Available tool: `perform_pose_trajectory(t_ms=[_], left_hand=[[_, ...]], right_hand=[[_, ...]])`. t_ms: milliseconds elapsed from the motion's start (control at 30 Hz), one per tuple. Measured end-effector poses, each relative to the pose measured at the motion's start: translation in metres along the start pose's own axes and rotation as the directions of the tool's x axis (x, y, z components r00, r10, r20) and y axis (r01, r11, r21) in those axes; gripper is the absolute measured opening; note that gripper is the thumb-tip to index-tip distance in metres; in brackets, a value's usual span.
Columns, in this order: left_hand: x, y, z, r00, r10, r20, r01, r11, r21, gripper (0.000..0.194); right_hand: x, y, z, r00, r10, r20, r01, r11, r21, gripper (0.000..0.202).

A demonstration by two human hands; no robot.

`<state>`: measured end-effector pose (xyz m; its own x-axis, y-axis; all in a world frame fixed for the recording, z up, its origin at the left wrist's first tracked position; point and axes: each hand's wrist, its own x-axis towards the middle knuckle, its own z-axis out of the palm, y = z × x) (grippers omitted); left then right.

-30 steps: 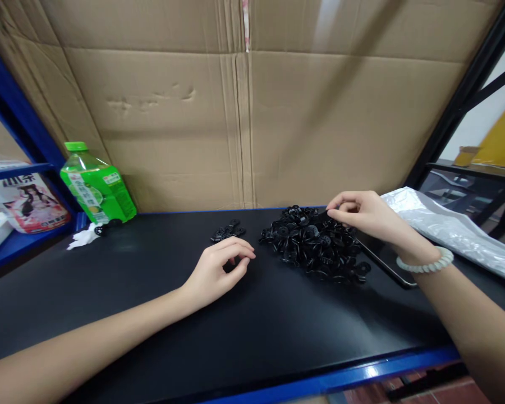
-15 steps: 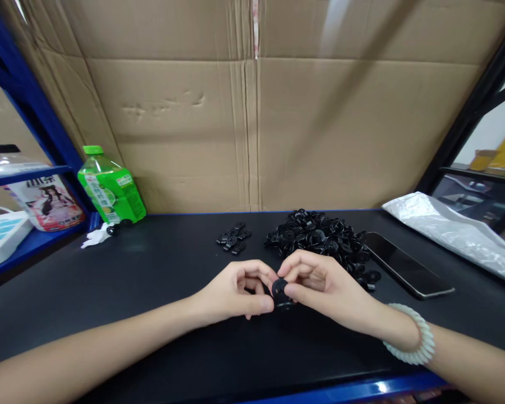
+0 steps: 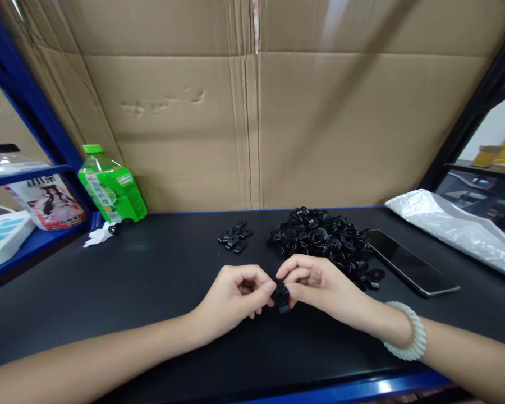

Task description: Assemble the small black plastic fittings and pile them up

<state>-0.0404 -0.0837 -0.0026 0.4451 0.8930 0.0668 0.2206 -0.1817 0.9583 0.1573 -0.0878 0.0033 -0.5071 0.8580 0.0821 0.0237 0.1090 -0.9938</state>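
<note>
Both hands, left [image 3: 235, 297] and right [image 3: 324, 283], pinch one black part [image 3: 281, 294] between them, probably to keep it steady, in front of the pile [image 3: 320, 238].

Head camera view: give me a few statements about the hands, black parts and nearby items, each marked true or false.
1. The left hand and right hand both have fingers on one black part. True.
2. The phone lies left of the big pile. False: it lies to the right.
3. The small cluster is left of the big pile. True.
4. The bracelet is on the left wrist. False: it is on the right.
</note>
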Motion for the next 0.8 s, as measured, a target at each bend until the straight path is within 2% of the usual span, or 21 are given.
perform_pose_trajectory(t_ms=[133,333,500,800], left_hand=[[0.0001,-0.0005,0.0001,1.000,0.004,-0.019,-0.003,1.000,0.019,0.022],[-0.0008,-0.0006,0.0004,1.000,-0.005,-0.024,0.007,0.999,0.054,0.021],[-0.0026,-0.0012,0.0003,0.999,0.043,-0.002,-0.042,0.996,0.085,0.021],[-0.0019,-0.0012,-0.0001,0.998,0.066,0.016,-0.067,0.993,0.097,0.021]], right_hand=[[0.0008,0.0009,0.0014,0.999,0.038,0.023,-0.040,0.995,0.093,0.030],[0.0010,0.0057,0.0010,0.998,0.056,0.024,-0.054,0.997,-0.055,0.026],[-0.0019,0.0080,0.0012,1.000,0.018,0.016,-0.016,0.992,-0.127,0.023],[-0.0041,0.0078,0.0045,1.000,0.005,-0.013,-0.007,0.989,-0.148,0.020]])
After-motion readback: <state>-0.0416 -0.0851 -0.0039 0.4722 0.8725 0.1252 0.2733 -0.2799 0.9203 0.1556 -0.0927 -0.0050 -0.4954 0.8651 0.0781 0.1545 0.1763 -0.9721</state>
